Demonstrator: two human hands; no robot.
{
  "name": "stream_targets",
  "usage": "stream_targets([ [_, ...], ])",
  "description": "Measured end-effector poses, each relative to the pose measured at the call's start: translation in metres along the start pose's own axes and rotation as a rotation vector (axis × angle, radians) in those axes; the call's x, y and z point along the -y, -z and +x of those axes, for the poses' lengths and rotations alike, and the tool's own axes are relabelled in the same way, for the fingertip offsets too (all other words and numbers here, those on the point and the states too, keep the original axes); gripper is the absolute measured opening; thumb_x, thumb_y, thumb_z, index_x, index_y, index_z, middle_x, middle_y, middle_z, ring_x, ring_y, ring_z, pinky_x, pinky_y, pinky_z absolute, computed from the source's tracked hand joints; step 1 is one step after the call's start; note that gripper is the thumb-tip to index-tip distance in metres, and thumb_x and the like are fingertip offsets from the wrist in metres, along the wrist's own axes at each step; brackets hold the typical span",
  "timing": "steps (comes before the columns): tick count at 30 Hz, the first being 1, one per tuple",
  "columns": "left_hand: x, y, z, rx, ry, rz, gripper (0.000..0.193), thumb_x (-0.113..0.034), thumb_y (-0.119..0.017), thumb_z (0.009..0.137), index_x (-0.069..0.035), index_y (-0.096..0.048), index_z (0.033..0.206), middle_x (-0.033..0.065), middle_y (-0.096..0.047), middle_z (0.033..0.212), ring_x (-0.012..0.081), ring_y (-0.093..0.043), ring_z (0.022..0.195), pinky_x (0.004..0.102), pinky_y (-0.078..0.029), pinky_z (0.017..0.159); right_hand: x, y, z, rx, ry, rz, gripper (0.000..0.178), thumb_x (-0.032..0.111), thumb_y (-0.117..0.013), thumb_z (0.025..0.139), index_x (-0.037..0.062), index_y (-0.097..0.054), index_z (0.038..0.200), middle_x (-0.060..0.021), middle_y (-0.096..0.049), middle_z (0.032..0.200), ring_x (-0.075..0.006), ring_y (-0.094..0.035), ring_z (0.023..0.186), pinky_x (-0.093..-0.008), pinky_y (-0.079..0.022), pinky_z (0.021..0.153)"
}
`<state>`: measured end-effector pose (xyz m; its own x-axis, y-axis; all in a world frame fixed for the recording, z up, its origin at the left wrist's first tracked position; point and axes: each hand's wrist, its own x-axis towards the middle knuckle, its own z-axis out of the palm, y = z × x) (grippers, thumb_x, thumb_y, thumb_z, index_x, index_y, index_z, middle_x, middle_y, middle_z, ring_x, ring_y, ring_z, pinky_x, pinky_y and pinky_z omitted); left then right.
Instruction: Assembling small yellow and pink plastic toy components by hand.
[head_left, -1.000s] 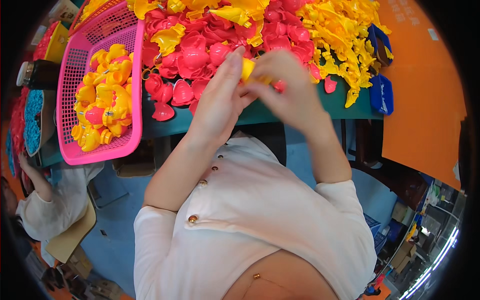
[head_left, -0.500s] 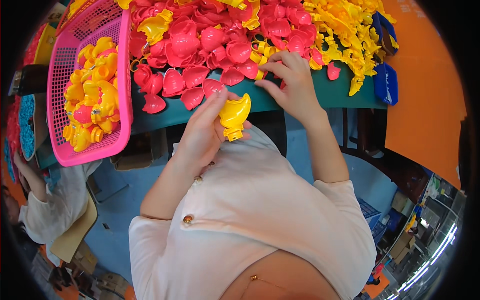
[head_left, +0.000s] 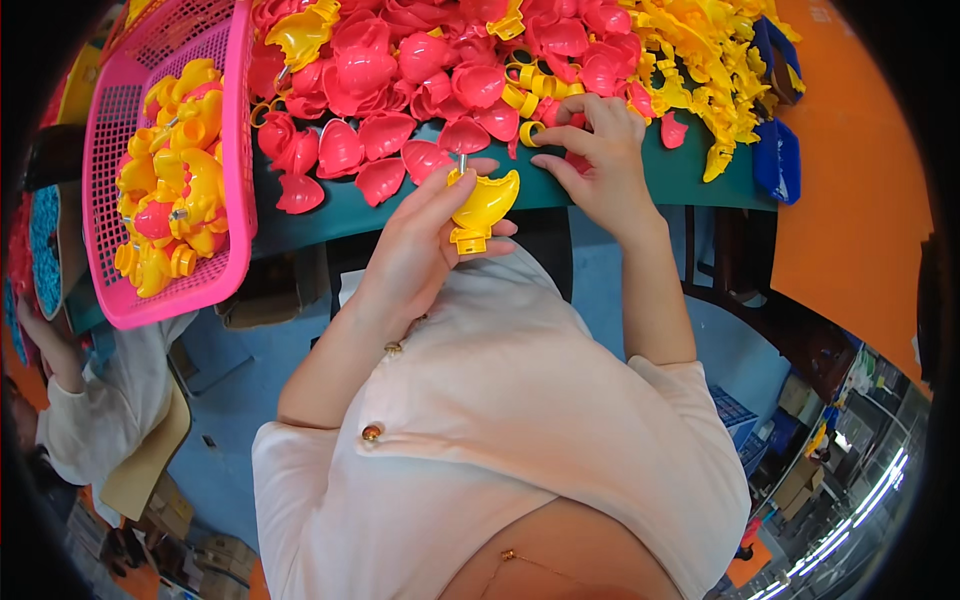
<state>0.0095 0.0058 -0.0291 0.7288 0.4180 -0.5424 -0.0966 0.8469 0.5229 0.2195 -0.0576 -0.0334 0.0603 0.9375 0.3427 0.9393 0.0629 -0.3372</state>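
My left hand (head_left: 415,235) is closed around a curved yellow plastic part (head_left: 485,203), held just off the table's near edge. A small metal pin (head_left: 462,165) sticks up beside my left thumb at the top of that part. My right hand (head_left: 600,150) is over the table with thumb and index finger bent and a gap between their tips. Its index fingertip is at a small yellow ring (head_left: 530,133), apparently touching it. More yellow rings (head_left: 520,98) lie just beyond. Red shell-shaped pieces (head_left: 385,135) are heaped in front of both hands.
A pink mesh basket (head_left: 238,200) at the left holds several yellow-and-red assembled pieces (head_left: 180,190). Yellow plastic parts (head_left: 700,70) are piled at the back right beside blue trays (head_left: 776,160). An orange surface (head_left: 860,200) lies to the right. Another person's sleeve (head_left: 110,400) shows at far left.
My left hand has moved slightly up and right with the yellow part, and the metal pin now shows. My right hand stays by the rings, its fingers shifted a little.
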Motion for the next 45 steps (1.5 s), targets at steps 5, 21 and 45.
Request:
stream_targets([
  [5, -0.001, 0.006, -0.002, 0.020, -0.018, -0.023, 0.034, -0.029, -0.046, 0.096, -0.006, -0.050, 0.121, 0.0098, -0.058, 0.101, 0.0181, -0.062, 0.079, 0.0329, -0.054, 0.069, 0.002, 0.004, 0.001, 0.002, 0.054, 0.026, 0.021, 0.016, -0.076, 0.066, 0.0162, -0.069, 0.085, 0.0008, -0.054, 0.092, -0.0193, -0.050, 0.093, -0.0357, -0.030, 0.085],
  [21, 0.003, 0.006, -0.003, 0.009, -0.047, -0.012, 0.033, -0.033, -0.046, 0.096, -0.006, -0.052, 0.114, 0.0083, -0.057, 0.094, 0.0142, -0.059, 0.071, 0.0289, -0.051, 0.061, -0.002, -0.010, 0.015, -0.013, 0.330, -0.034, 0.020, 0.007, -0.072, 0.066, 0.0163, -0.069, 0.084, 0.0000, -0.057, 0.092, -0.0191, -0.052, 0.088, -0.0335, -0.032, 0.082],
  [45, 0.001, 0.000, -0.003, -0.018, -0.062, 0.119, 0.033, -0.030, -0.051, 0.094, -0.005, -0.051, 0.116, 0.0080, -0.056, 0.095, 0.0127, -0.058, 0.070, 0.0283, -0.050, 0.060, 0.038, -0.032, -0.004, -0.196, -0.247, -0.241, 0.022, 0.026, -0.078, 0.068, 0.0094, -0.066, 0.076, -0.0027, -0.050, 0.084, -0.0218, -0.047, 0.083, -0.0362, -0.034, 0.072],
])
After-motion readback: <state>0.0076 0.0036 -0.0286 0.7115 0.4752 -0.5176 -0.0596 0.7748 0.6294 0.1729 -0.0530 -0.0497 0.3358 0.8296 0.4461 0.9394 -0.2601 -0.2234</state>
